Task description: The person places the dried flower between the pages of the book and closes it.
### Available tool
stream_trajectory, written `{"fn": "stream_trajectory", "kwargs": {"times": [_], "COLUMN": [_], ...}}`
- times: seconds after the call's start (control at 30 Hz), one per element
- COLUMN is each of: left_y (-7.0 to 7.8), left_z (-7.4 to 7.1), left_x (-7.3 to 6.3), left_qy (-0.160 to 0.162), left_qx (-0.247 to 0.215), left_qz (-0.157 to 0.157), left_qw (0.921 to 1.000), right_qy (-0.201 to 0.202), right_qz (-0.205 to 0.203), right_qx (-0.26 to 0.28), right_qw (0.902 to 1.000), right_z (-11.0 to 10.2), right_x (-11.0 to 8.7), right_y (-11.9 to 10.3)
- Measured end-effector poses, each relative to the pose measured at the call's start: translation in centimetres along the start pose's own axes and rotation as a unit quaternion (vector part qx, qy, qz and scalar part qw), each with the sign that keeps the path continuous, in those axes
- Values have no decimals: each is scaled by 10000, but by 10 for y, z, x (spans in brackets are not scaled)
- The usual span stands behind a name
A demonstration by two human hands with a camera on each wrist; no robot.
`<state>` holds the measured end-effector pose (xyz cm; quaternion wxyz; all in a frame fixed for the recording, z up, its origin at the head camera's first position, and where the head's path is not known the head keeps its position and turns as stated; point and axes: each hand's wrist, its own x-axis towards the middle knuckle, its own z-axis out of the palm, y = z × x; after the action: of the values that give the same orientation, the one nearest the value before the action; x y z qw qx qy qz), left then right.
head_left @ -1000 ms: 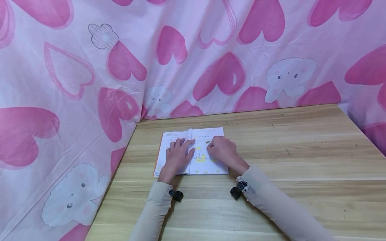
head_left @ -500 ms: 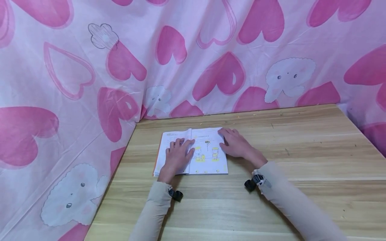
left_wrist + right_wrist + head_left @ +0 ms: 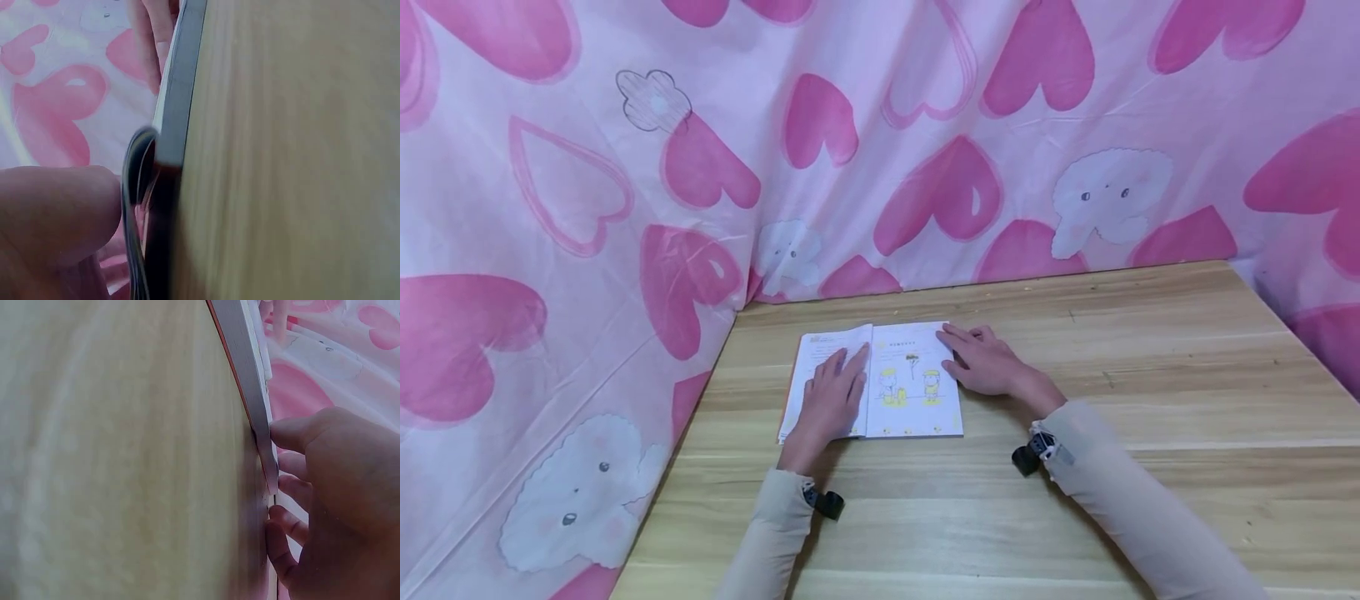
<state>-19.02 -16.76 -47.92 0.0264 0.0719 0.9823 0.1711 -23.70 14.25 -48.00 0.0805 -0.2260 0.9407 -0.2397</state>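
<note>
An open book (image 3: 917,421) lies on the table, its white right page printed with yellow-clad cartoon figures. Across the left page rests my left hand (image 3: 827,400), fingers stretched toward the top of the spine. My right hand (image 3: 988,367) touches the upper right edge of the book, fingertips on the page corner and thumb lower along the edge. From the left wrist, the left thumb (image 3: 56,206) is beside the curved page edges, near the book's thick edge (image 3: 181,94). In the right wrist view, the thumb (image 3: 290,432) meets the page side while the other fingers bend loosely near the corner.
The book lies on a wood-grain table (image 3: 1075,500), toward its back left. A pink curtain (image 3: 925,108) with hearts and white cartoon animals hangs behind it and along the left side. A small black camera is strapped on each wrist.
My right hand has moved from over the right page out to its right edge, uncovering the printed figures. My left hand has shifted slightly left, with its fingers closer together.
</note>
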Motion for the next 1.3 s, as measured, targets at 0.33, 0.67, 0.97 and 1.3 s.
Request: {"fn": "stream_trajectory", "kwargs": {"times": [0.33,0.67,0.97,1.3], "left_y": [-12,1,26,77], "left_z": [-21,-30,-48,-47], "left_x": [-21,-27,-34,-22], "left_qy": [-61,76,1586,815], "left_qx": [-161,-1730,-2321,-2133], "left_qz": [-1835,-708,431,1616], "left_qw": [9829,9823,9587,9601], "right_qy": [34,51,58,154], "right_qz": [56,34,2,-157], "right_qx": [-115,-74,104,373], "right_qw": [9999,10000,9999,9991], "right_z": [-1,-1,0,-1], "right_x": [-1,-1,-2,1], "right_y": [0,1,0,5]}}
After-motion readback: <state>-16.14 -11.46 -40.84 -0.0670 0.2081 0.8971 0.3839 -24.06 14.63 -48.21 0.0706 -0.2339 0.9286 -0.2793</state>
